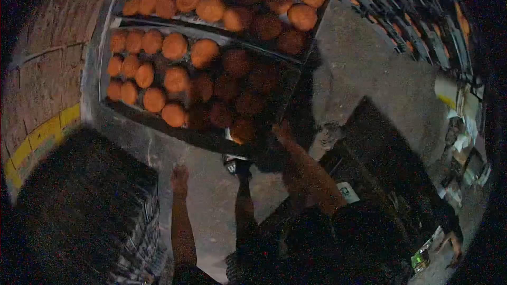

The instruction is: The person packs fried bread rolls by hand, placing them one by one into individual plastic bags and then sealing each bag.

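Note:
Two dark trays lie side by side in the upper part of the head view, the near tray (142,116) and the far tray (264,47). Both carry rows of round orange-brown pieces (175,46) that look like buns; the right part lies in deep shadow. My right hand (282,131) is at the near tray's right edge, its fingers bent onto it. Below the front edge, apart from the tray, hangs my left hand (180,176); darkness and blur hide how its fingers are set.
A brick wall with a yellow band (45,132) runs along the left. Racks (406,10) with more round pieces stand at upper right. A dark stack (90,200) is at lower left. Another person's hand (453,245) shows at lower right. A shoe (231,165) is on the floor below the tray.

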Demonstrator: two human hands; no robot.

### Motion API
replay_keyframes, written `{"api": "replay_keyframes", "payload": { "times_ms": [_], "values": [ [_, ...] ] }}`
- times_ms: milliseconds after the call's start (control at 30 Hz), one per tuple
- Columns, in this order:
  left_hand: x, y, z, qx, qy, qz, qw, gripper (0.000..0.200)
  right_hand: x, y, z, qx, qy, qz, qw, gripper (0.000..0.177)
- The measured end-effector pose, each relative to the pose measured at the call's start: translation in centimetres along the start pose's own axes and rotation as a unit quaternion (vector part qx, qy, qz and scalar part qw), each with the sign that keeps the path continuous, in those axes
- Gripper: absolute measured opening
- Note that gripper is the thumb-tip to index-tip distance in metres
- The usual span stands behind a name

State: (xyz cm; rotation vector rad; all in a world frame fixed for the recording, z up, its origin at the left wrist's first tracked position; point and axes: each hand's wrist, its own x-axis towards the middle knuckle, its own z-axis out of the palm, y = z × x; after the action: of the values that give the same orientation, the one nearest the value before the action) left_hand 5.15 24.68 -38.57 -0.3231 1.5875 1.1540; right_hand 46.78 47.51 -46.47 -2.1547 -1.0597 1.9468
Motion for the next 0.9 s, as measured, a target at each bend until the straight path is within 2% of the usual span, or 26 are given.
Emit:
{"api": "replay_keyframes", "payload": {
  "times_ms": [33, 67, 133, 167, 200, 233, 267, 300, 367, 400, 433, 467, 500, 567, 600, 633, 700, 800, 833, 867, 900],
  "values": [
    [2.7, 0.7, 1.2, -0.026, 0.005, -0.01, 1.0, 0.051, -0.3, -0.3, -0.9, 0.009, 0.004, 0.002, 1.0, 0.023],
    [3.7, 2.3, 3.8, -0.083, -0.028, -0.007, 0.996, 0.057, -1.0, -0.2, -1.5, 0.022, 0.01, 0.004, 1.0, 0.023],
    [4.9, 6.1, 9.9, -0.128, -0.023, 0.052, 0.99, 0.062, -3.7, -0.6, -2.0, 0.058, 0.038, 0.008, 0.998, 0.022],
    [5.6, 6.3, 12.3, -0.113, 0.016, 0.105, 0.988, 0.061, -4.9, -0.2, -1.8, 0.086, 0.059, 0.01, 0.995, 0.021],
    [8.0, 5.6, 11.2, -0.115, 0.013, 0.1, 0.988, 0.061, -7.1, -2.0, -1.2, 0.11, 0.092, 0.006, 0.99, 0.022],
    [11.8, 4.9, 8.6, 0.086, 0.066, 0.42, 0.901, 0.057, -9.2, -3.5, -0.5, 0.133, 0.124, 0.0, 0.983, 0.024],
    [12.5, 5.3, 7.7, 0.184, 0.073, 0.558, 0.806, 0.056, -11.3, -5.5, -0.1, 0.182, 0.185, -0.015, 0.966, 0.027],
    [12.9, 5.9, 7.1, 0.258, 0.102, 0.682, 0.677, 0.054, -14.0, -8.7, -0.4, 0.183, 0.196, -0.023, 0.963, 0.027],
    [10.1, 7.7, 5.6, 0.181, 0.012, 0.564, 0.806, 0.041, -17.8, -14.2, -2.0, 0.337, 0.2, -0.092, 0.915, 0.034],
    [6.1, 9.7, 9.2, 0.087, 0.028, 0.455, 0.886, 0.035, -18.4, -14.0, -3.0, 0.351, 0.218, -0.109, 0.904, 0.034],
    [0.2, 12.4, 14.3, -0.012, 0.057, 0.33, 0.942, 0.029, -19.1, -12.5, -3.9, 0.34, 0.146, 0.013, 0.929, 0.039],
    [-5.3, 14.5, 17.6, -0.057, 0.059, 0.28, 0.956, 0.023, -22.4, -13.7, -5.7, 0.295, 0.13, 0.025, 0.946, 0.042],
    [-11.2, 15.8, 20.6, -0.086, 0.05, 0.25, 0.963, 0.018, -25.8, -15.1, -7.5, 0.249, 0.114, 0.034, 0.961, 0.045],
    [-16.3, 16.0, 20.1, -0.085, -0.014, 0.237, 0.968, 0.019, -33.0, -12.2, -8.7, 0.189, 0.182, -0.008, 0.965, 0.043],
    [-19.3, 15.7, 20.0, -0.078, -0.045, 0.239, 0.967, 0.02, -35.1, -10.8, -9.4, 0.211, 0.197, 0.029, 0.957, 0.04],
    [-22.3, 15.2, 19.8, -0.068, -0.07, 0.24, 0.966, 0.021, -38.2, -8.6, -9.6, 0.325, 0.216, -0.126, 0.912, 0.037],
    [-28.0, 14.2, 19.9, -0.036, -0.121, 0.238, 0.963, 0.023, -48.5, -7.7, -11.2, 0.436, 0.243, -0.282, 0.819, 0.035],
    [-36.1, 11.9, 19.6, 0.02, -0.21, 0.227, 0.951, 0.025, -62.2, -2.0, -12.6, 0.345, 0.367, -0.084, 0.86, 0.042],
    [-38.5, 11.2, 19.6, 0.039, -0.243, 0.219, 0.944, 0.026, -67.3, -1.1, -12.3, 0.311, 0.411, -0.125, 0.847, 0.047],
    [-41.2, 10.5, 19.4, 0.056, -0.279, 0.21, 0.935, 0.027, -72.1, 0.7, -10.9, 0.432, 0.44, -0.113, 0.779, 0.048],
    [-43.3, 10.1, 20.0, 0.069, -0.31, 0.199, 0.927, 0.028, -75.7, 3.0, -10.5, 0.347, 0.479, -0.076, 0.803, 0.04]
  ]
}}
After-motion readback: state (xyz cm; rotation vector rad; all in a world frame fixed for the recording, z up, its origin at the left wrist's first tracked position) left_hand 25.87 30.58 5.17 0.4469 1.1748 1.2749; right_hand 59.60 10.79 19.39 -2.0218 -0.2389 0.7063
